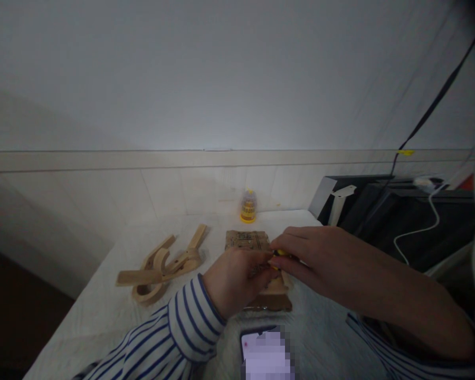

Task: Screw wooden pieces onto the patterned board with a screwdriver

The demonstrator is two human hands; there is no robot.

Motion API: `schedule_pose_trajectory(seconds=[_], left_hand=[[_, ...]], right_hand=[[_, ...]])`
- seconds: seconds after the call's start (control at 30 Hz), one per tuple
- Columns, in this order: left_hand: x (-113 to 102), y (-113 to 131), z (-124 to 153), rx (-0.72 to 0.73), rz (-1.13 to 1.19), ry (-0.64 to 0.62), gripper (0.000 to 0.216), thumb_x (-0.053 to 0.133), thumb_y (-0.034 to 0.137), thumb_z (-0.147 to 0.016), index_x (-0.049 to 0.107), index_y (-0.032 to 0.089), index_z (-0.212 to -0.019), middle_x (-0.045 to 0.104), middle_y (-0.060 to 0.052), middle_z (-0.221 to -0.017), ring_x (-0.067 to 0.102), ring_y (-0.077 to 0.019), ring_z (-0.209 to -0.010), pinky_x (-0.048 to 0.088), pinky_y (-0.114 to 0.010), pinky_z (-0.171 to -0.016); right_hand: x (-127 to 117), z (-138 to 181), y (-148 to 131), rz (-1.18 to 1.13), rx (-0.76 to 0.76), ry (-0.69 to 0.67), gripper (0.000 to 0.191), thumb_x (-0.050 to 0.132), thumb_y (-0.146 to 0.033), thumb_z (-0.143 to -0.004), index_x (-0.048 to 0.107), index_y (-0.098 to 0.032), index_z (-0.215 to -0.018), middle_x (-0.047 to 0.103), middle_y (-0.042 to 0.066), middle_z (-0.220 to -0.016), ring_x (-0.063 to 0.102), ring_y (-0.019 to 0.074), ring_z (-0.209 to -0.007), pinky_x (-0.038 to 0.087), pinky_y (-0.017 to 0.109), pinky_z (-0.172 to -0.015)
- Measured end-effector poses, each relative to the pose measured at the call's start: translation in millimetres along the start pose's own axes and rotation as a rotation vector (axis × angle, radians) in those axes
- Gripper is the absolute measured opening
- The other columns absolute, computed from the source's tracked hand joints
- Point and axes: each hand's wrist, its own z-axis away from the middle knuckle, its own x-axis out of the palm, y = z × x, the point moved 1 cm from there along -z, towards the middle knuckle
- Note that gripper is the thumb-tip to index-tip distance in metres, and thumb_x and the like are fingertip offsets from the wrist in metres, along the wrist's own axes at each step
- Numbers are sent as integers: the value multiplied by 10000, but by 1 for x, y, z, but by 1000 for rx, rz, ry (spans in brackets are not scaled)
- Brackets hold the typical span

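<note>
My left hand and my right hand meet over a flat brown wooden board that lies on the white table. My right hand's fingers pinch a small yellow-and-black tool. My left hand is curled closed beside it, fingers pressed on something small that I cannot make out. A striped blue-and-white sleeve covers my left forearm. Part of the board is hidden under both hands.
Several curved wooden pieces lie to the left. A small yellow-based stand of bits sits at the table's far edge by the wall. A phone lies near me. A dark case and cables crowd the right.
</note>
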Motion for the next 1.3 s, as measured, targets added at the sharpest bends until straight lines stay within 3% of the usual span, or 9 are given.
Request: schedule_pose_trajectory(seconds=[0.17, 0.4, 0.6, 0.9, 1.1, 1.3], left_hand=[[0, 1, -1, -77, -31, 67, 159, 592, 291, -777, 686, 206, -873, 701, -11, -783, 628, -169, -709, 438, -245, -626], [1, -1, 0, -54, -53, 91, 161, 563, 290, -793, 679, 178, -797, 686, -8, -731, 626, -152, -674, 423, -224, -596], [3, -3, 0, -12, -14, 52, 136, 563, 234, -807, 679, 201, -870, 700, -9, -795, 628, -158, -733, 435, -235, -650], [0, -2, -1, 34, -40, -45, 178, 474, 224, -867, 643, 187, -910, 674, -20, -809, 607, -153, -746, 434, -225, -663], [0, -3, -1, 107, -40, -35, 184, 445, 164, -870, 626, 156, -841, 651, -23, -758, 589, -140, -701, 415, -210, -618], [2, -1, 0, 59, -21, -33, 167, 475, 209, -853, 635, 172, -881, 670, -26, -805, 610, -163, -720, 443, -244, -643]], right_hand=[[0, -2, -2, 0, -6, -5, 141, 468, -245, -874, 576, -180, -810, 616, 15, -752, 577, 149, -653, 403, 260, -554], [-3, 4, -1, -99, -64, 61, 133, 504, -245, -839, 577, -196, -940, 642, 41, -924, 598, 168, -788, 446, 291, -656], [-4, 5, -3, -91, -79, 16, 182, 482, -107, -809, 616, -185, -904, 659, 29, -830, 610, 159, -731, 454, 279, -635], [0, 1, 1, -58, -25, 8, 117, 491, -200, -851, 599, -185, -809, 628, 5, -732, 585, 147, -652, 406, 267, -571], [2, 1, 2, -37, 3, -4, 129, 497, -264, -862, 570, -196, -780, 606, -16, -704, 561, 145, -622, 371, 267, -541], [-1, -1, -2, -9, 4, -15, 156, 491, -275, -868, 566, -186, -765, 608, -2, -707, 562, 152, -620, 374, 267, -538]])
